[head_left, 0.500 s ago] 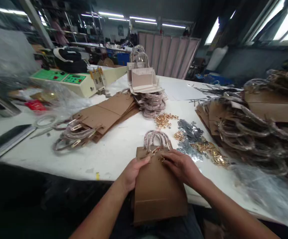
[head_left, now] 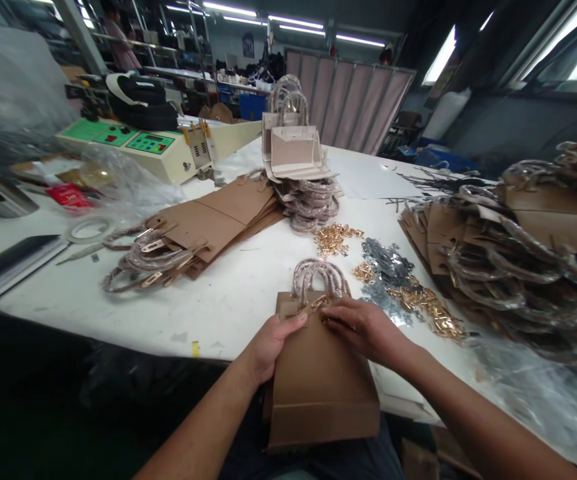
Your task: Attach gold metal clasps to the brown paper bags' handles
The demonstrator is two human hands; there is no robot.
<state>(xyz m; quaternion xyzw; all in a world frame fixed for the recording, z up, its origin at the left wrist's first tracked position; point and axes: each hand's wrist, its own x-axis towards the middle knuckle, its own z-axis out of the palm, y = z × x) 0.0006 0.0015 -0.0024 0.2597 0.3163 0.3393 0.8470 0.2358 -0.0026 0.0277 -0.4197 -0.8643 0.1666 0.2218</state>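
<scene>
A flat brown handbag (head_left: 323, 377) leans at the table's front edge, its plastic-wrapped handles (head_left: 313, 270) pointing away from me. My left hand (head_left: 271, 343) grips its left side, thumb on the front and fingers behind. A gold metal fitting (head_left: 317, 304) lies near the top edge, between the handle bases. Beside it, the fingers of my right hand (head_left: 366, 327) are pinched against the front over a small gold-coloured piece, mostly covered by the fingertips. Gold metal pieces (head_left: 336, 239) and grey metal plates (head_left: 386, 260) lie in heaps beyond my right hand.
Brown bag pieces with wrapped handles lie stacked at left (head_left: 208, 220) and right (head_left: 448, 233). A pale bag (head_left: 296, 150) stands on a stack behind. A cream machine (head_left: 153, 157), a tape roll (head_left: 88, 230) and a dark notebook (head_left: 13, 263) are on the left.
The camera view has shifted slightly. My left hand keeps its hold on the handbag, and my right fingers have closed in nearer the gold fitting, covering more of the small piece.
</scene>
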